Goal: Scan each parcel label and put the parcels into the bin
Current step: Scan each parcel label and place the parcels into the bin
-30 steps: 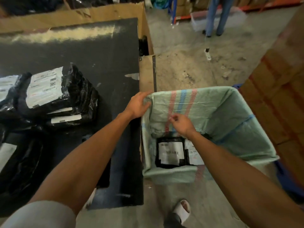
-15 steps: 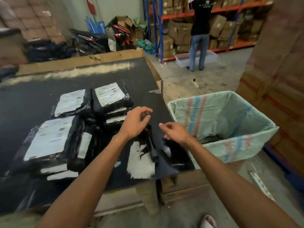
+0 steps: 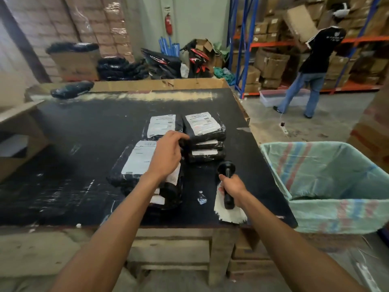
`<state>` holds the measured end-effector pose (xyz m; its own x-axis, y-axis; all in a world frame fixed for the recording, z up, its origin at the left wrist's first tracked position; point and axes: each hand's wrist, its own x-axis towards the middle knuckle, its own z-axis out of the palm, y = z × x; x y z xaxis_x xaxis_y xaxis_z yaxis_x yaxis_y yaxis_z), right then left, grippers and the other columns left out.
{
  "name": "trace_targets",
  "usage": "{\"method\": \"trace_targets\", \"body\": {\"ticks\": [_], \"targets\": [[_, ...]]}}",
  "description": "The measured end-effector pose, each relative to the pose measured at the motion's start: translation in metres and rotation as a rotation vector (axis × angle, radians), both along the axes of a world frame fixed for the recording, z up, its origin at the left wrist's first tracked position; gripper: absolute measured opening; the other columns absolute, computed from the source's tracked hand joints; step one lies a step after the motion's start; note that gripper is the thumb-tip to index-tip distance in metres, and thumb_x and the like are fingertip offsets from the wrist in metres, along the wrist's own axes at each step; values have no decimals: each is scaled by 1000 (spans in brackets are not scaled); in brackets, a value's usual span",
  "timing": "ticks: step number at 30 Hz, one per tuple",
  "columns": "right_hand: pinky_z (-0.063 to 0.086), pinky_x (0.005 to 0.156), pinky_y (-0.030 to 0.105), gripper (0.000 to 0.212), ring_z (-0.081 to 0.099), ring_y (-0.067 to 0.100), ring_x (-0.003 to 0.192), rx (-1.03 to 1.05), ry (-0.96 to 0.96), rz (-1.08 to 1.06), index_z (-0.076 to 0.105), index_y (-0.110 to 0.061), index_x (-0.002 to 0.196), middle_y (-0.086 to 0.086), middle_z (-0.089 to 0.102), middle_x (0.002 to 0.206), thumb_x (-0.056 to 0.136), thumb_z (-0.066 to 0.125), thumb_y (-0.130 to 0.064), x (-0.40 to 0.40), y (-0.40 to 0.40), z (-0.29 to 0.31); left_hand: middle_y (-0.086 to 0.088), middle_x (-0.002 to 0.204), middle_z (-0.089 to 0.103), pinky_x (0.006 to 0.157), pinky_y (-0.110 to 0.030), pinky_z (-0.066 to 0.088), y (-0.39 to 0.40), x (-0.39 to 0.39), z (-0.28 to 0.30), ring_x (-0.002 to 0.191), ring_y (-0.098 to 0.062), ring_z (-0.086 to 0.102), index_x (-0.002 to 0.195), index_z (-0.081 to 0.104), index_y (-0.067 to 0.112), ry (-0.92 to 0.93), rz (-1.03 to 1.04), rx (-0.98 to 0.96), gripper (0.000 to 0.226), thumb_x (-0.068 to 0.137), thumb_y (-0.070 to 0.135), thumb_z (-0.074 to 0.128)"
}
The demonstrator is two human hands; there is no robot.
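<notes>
Your right hand (image 3: 232, 187) now grips the black handheld scanner (image 3: 227, 182); half a second ago that hand was empty and open above the near right part of the surface (image 3: 88, 123), where the scanner lay. Your fingers (image 3: 223, 179) are curled round its handle. Its long axis runs roughly away from you, with the round head at the far end, toward the parcel stacks, and the butt of the handle sticking out below your palm, over a torn white patch (image 3: 230, 213) on the surface.

Your left hand (image 3: 166, 154) has moved forward from near the scanner. It now lies over the near stack of parcels (image 3: 136, 163), fingers loosely bent, the fingertips reaching the edge of the right-hand stack (image 3: 205, 138). You cannot tell whether they have hold of a parcel yet.

The black parcels sit mid-surface in three stacks with white labels facing up: the near one under your left wrist, one behind it (image 3: 161, 126), and the right-hand one of three. Their long sides run away from you.

The bin (image 3: 328, 180), lined with a pale green woven sack with red and blue stripes, stands on the floor against the right edge of the surface, its mouth open.

Another person (image 3: 313, 60) stands at the shelving (image 3: 267, 49) beyond.
</notes>
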<state>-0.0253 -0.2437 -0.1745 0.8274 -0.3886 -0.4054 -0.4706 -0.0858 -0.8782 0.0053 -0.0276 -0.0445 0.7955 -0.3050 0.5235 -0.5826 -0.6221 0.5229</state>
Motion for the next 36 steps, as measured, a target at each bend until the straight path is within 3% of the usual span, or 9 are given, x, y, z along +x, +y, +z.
{"method": "trace_targets", "body": {"ticks": [3,6,9,13,16,19,22,26,36], "targets": [[45,68,35,21,53,19,59,13,2,-9,50,-7,102,11,57,78,101,53,-28,-2,5,3,-17,131,61,106,-43,41,35,12,4,123,-36,55,130,63,7,59,308,113,41,93,-2,49],[42,71,39,21,49,20,59,57,-6,-20,49,-7,98,9,53,68,102,53,-27,-5,8,3,-23,150,45,112,-54,33,80,26,-1,136,-44,43,147,42,8,495,651,296,62,97,43,53],[40,70,39,22,46,21,56,111,-23,-35,50,-7,84,10,51,63,101,54,-21,-11,11,9,-21,148,53,109,-47,44,104,29,2,131,-40,53,142,50,-1,812,545,187,88,90,70,53],[36,52,33,32,41,21,50,291,-60,-57,46,-9,66,10,45,59,97,53,-6,-24,19,19,-13,108,71,76,-36,55,110,32,4,90,-29,69,103,67,-6,850,455,-105,70,78,59,78],[35,50,30,14,45,17,53,336,-97,-40,50,-7,77,8,46,65,90,52,-1,-29,23,27,-11,82,79,51,-28,55,110,27,7,61,-22,74,96,71,1,1024,362,-370,47,73,38,89],[36,47,29,3,43,15,51,312,-151,1,52,-6,90,6,51,65,88,55,-6,-32,27,35,-12,84,80,65,-38,61,105,19,7,74,-28,77,105,74,3,1153,280,-539,42,72,24,90],[37,46,28,11,44,12,51,313,-236,22,52,-12,95,2,56,67,93,62,-18,-35,30,42,-14,91,80,73,-43,63,95,11,11,80,-30,77,103,76,5,1170,204,-632,41,67,17,91],[38,48,28,21,46,12,50,342,-405,30,54,-14,108,1,60,70,93,66,-21,-40,37,52,-15,90,80,56,-40,62,71,0,17,73,-28,78,110,71,4,1039,96,-756,47,66,6,89],[38,52,31,10,43,18,51,248,-670,224,57,-11,85,5,53,67,90,64,-18,-74,33,66,-7,96,81,63,-34,63,17,-2,-2,83,-24,78,107,73,10,690,2,-988,44,67,3,89]]}}
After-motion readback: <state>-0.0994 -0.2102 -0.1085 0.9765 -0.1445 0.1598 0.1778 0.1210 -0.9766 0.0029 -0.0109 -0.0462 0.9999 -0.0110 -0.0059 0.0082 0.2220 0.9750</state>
